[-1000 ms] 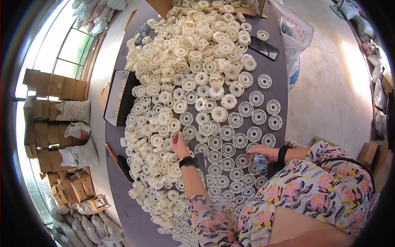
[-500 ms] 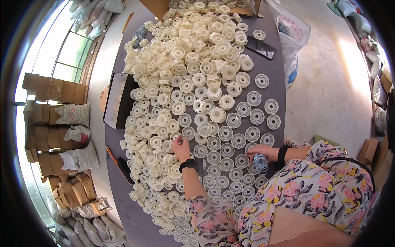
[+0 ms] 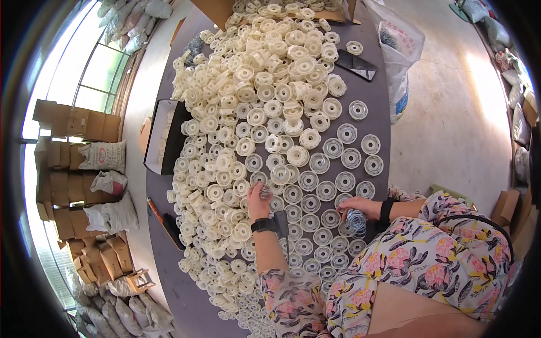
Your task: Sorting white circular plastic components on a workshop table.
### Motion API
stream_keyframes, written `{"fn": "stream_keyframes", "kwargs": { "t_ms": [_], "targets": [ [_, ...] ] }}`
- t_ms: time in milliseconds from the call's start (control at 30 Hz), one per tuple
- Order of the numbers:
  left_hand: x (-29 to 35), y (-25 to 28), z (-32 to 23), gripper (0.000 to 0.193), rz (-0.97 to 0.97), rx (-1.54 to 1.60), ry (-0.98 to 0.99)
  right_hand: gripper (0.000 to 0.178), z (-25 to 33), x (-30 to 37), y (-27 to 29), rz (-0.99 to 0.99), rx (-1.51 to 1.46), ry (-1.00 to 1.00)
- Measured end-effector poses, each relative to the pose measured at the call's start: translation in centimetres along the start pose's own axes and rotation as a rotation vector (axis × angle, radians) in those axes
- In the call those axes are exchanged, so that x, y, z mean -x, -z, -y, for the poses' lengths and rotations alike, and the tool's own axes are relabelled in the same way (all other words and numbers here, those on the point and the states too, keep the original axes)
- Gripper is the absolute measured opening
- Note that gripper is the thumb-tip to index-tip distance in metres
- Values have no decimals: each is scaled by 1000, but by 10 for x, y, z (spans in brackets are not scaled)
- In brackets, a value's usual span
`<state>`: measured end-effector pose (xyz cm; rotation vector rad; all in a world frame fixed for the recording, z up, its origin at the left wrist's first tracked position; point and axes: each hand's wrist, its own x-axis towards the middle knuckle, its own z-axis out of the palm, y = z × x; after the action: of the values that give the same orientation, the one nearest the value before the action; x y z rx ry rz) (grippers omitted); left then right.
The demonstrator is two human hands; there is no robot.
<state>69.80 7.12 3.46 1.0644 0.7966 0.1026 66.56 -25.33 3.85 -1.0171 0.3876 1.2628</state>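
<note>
The left hand (image 3: 258, 201) pinches a small metal spring (image 3: 265, 192) over the white discs (image 3: 293, 194), while the right hand (image 3: 359, 207) clutches a bunch of springs (image 3: 355, 219).

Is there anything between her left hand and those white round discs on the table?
Nothing visible. The left hand rests directly among the white discs and pinches a small metal coil; the right hand holds more coils.

Left hand (image 3: 258, 198) sits just below the centre of the frame, fingers curled and pointing up, pinching something small at the fingertips — a dark watch band on the wrist. Its forearm runs bare down to a flowered sleeve at the lower middle. Right hand (image 3: 358, 207) lies right of centre, palm down, fingers reaching left — a black band on that wrist too, forearm coming in from the right.
</note>
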Motion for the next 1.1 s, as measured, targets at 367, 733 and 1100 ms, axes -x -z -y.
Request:
{"fn": "stream_keyframes", "kwargs": {
  "t_ms": [367, 733, 1100],
  "targets": [
    [-5, -28, 21, 35, -29, -1100, -334, 28, -14, -10, 20, 21, -33, 43],
    [1, -34, 15, 54, 79, -1471, -482, 29, -4, -1, 20, -31, -15, 16],
    [-5, -32, 0, 61, 191, -1873, -394, 29, -4, -5, 18, -22, -8, 17]
  ]
}}
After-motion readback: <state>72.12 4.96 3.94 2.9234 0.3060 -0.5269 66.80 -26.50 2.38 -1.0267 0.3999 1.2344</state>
